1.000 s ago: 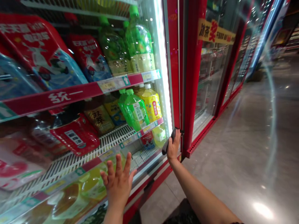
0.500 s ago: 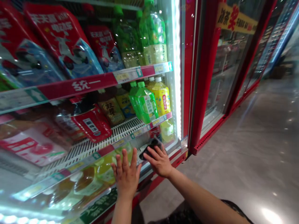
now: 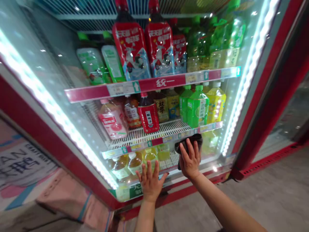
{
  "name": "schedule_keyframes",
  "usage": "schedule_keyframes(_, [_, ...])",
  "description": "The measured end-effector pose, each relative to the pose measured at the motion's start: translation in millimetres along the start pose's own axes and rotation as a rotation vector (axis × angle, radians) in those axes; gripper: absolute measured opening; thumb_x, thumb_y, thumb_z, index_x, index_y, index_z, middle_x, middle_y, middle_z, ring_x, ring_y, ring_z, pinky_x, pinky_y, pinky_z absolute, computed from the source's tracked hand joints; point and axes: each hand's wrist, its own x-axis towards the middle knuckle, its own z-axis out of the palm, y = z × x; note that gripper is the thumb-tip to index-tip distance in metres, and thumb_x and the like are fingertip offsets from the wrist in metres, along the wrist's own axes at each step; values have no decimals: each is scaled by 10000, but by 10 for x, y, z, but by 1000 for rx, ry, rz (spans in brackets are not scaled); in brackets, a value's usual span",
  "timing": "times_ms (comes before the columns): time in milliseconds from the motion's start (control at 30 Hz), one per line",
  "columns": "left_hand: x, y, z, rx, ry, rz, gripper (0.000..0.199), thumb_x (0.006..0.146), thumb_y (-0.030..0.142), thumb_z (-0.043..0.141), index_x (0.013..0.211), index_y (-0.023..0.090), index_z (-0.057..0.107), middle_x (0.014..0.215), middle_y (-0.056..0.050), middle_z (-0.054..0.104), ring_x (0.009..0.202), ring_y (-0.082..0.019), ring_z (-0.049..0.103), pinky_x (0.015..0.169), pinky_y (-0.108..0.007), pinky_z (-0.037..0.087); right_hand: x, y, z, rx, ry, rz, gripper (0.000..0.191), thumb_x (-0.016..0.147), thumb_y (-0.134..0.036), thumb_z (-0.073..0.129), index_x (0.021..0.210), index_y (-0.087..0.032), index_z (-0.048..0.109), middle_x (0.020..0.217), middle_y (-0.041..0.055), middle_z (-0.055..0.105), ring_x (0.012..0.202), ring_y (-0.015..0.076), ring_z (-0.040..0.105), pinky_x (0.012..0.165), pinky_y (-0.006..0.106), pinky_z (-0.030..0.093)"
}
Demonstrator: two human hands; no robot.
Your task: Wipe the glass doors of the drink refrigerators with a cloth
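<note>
My right hand presses a dark cloth against the glass front of a drinks fridge; its fingers lie over the cloth, which is bunched around them. My left hand is open, fingers spread, and appears flat on the same glass, low down. It holds nothing. Behind the glass stand a red bottle, a pink-labelled bottle, green bottles and a yellow bottle. Several pale yellow bottles stand on the bottom shelf behind my left hand.
Bright light strips run down both sides of the fridge, inside a red frame. Large red bottles fill the upper shelf. Pink printed boxes stand at the lower left. Grey floor stretches off to the right.
The view has swung left and levelled, so the whole fridge width and the boxes now show. The cloth under my right hand sits higher against the shelves; my left hand stays spread.
</note>
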Motion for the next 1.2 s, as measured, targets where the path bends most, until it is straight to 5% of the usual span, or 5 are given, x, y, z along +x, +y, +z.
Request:
schedule_keyframes(333, [-415,-266,68,42,-24,89,923,890,576,629,1605,176,203,1623,-157,334,1560,-274,145,1287,-511,53,-459,404,-65,224,-304,-522,505,976,-284,468,1423,-518,499,1388,-104,639,1334,167,541,1272,494,143])
schedule_keyframes(467, [-831,-845,-326,136,-156,65,917,898,537,642,1606,162,195,1564,-183,441,1515,-280,305,1277,-504,139,46,-169,-11,185,-74,-152,569,964,-215,490,1500,-401,453,1564,0,469,1500,299,329,1229,652,158])
schedule_keyframes(633, [-1242,-1377,-702,264,-280,-37,928,894,433,672,1603,99,175,1594,-242,362,1509,-317,307,1230,-468,291,-225,-1023,48,308,-254,-364,636,962,-140,447,1552,-365,370,1551,-12,489,1494,230,343,1274,552,104])
schedule_keyframes(900, [-1359,-1296,-598,224,-254,-174,919,905,411,652,1603,78,155,1575,-255,391,1492,-319,350,1223,-455,317,-417,-689,-39,351,-378,-533,619,972,-139,453,1510,-442,413,1491,-59,550,1390,183,496,1268,485,172])
schedule_keyframes(1200, [-1363,-1240,-621,202,-219,-300,912,878,270,669,1602,88,145,1595,-239,363,1510,-315,315,1169,-428,406,-140,-1767,224,493,-430,-743,637,956,-113,446,1545,-348,379,1573,-32,447,1463,201,402,1283,524,118])
